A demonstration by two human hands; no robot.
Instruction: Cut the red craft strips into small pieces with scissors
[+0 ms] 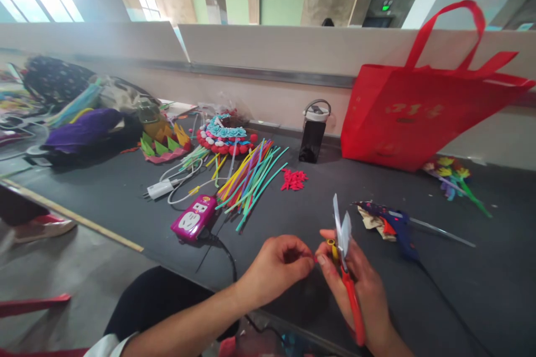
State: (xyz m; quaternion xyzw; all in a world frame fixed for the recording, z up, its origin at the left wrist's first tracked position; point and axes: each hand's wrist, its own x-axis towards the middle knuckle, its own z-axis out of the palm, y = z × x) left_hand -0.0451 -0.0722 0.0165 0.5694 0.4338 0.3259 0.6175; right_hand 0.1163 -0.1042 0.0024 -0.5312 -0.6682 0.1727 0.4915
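Note:
My left hand (pixel 281 261) is closed in a pinch at the table's front edge. Between its fingertips and my right thumb a bit of small pinkish-red piece (pixel 315 259) shows, mostly hidden by the fingers. My right hand (pixel 363 281) holds scissors (pixel 354 307) with orange handles, their blades parted and pointing up and away. By the right fingers sits a small yellow ring-shaped thing (pixel 334 250); what it is I cannot make out. Beyond both hands lies a pile of small pinkish-red pieces (pixel 293 179), with a bundle of coloured sticks (pixel 251 181) to its left.
A blue glue gun (pixel 391 226) with a clear glue stick lies right, its cord running to the front. Left are a purple power socket (pixel 195 217) and a white charger (pixel 161 189). Behind stand a dark bottle (pixel 312 136) and a red bag (pixel 389 117).

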